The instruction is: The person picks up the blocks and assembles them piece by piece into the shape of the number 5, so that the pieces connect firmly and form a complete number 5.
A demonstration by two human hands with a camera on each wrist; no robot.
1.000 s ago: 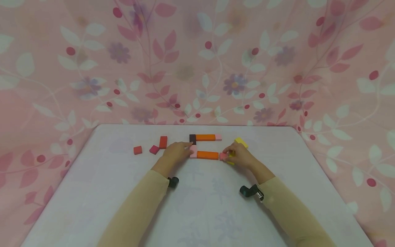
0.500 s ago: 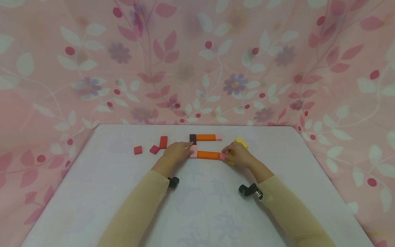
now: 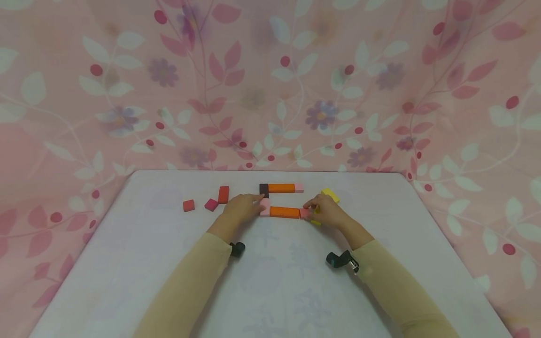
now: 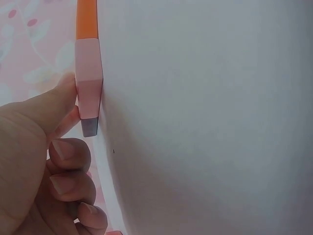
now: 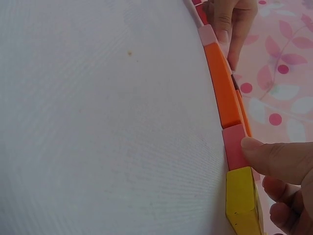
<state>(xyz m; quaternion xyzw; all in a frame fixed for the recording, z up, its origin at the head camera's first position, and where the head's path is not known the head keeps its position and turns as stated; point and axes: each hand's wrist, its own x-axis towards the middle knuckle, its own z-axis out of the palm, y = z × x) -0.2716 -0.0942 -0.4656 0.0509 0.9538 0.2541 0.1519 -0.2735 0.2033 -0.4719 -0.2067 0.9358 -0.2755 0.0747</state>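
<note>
In the head view, my left hand (image 3: 242, 207) holds a light pink block (image 3: 265, 208). Its thumb rests on the side of that block, while the index finger reaches to the seam with the dark brown block (image 3: 264, 189) behind. From there an orange block (image 3: 284, 212) runs right, ending at a small darker pink block (image 3: 304, 214). My right hand (image 3: 330, 212) pinches this small block between thumb and index finger. A yellow block (image 5: 241, 196) stands against the small block's outer end, mostly hidden by the hand in the head view.
A second orange block (image 3: 281, 188) with a pale pink block (image 3: 299, 188) extends from the dark brown one. Another yellow block (image 3: 331, 195) lies behind my right hand. To the left lie red blocks (image 3: 224, 195) and a crimson block (image 3: 211, 204) on the white-covered table (image 3: 270, 281).
My right hand has slid slightly left, bringing the small darker pink block up to the orange block's end and narrowing the gap there. My left hand stays in place.
</note>
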